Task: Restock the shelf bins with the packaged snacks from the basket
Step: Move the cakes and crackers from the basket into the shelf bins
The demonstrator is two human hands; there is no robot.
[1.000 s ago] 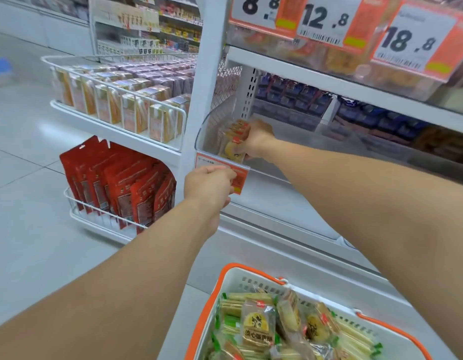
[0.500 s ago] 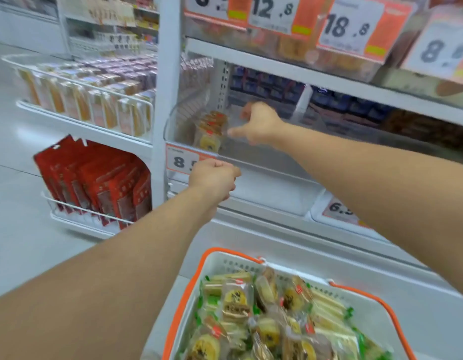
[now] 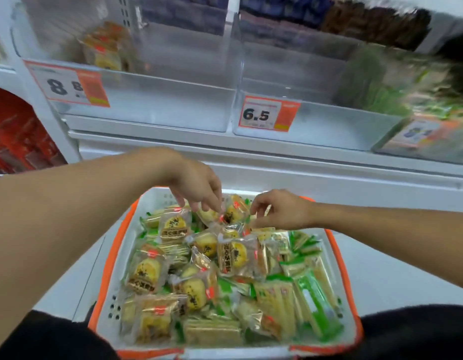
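We judge the restocking to be at an early stage. The clear shelf bin (image 3: 136,74) behind the 8.8 price tag (image 3: 69,85) holds only a small stack of packets (image 3: 103,50) near its left rear, with most of its floor bare. The neighbouring bin (image 3: 316,74) behind the 6.5 price tag (image 3: 268,114) shows no packets that we can make out. To its right a further bin is filled with green packs (image 3: 381,81), too blurred to read.

The basket (image 3: 105,305), white with an orange rim, sits below the shelf and is nearly full, so most of the work remains. Yellow round cakes in clear wrappers with red tabs (image 3: 235,252) lie mainly at the left and centre; long wafer sticks in green-edged wrappers (image 3: 311,297) fill the right side. They lie jumbled at all angles, overlapping one another.

Both hands reach into the far end of the basket. Our left hand (image 3: 196,188) has its fingers curled down, the tips on a cake packet (image 3: 231,211), seemingly pinching its edge, though blur keeps us from being sure. Our right hand (image 3: 282,209) hangs just beside it, fingers loosely bent over the same cluster; we cannot tell whether it grips anything. The wrappers look thin, glossy and slippery.
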